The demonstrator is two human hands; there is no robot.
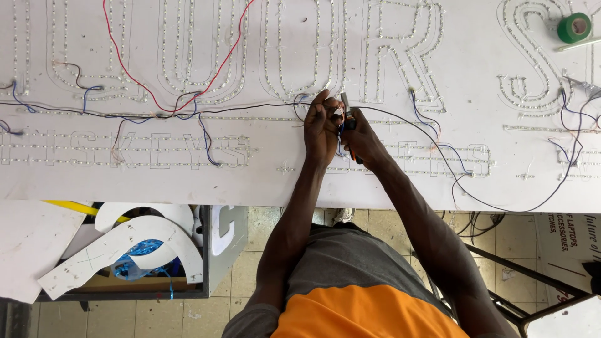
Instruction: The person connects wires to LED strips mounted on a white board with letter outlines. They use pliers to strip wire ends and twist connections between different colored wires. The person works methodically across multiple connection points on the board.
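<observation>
Head view: my left hand [320, 128] pinches thin wire ends [339, 114] between closed fingers, just above centre on the white sign board [263, 181]. My right hand [362, 141], at its 3 o'clock, is wrapped shut on an orange-handled plier [350, 125]. I judge the wire light, limp and easily nicked, best gripped near its tips. A green tape roll [574, 27] sits at 2 o'clock.

A matt white plastic sign board [263, 181] carries glossy plastic-sheathed wires [156, 100]; the green tape roll [574, 27] looks smooth.
</observation>
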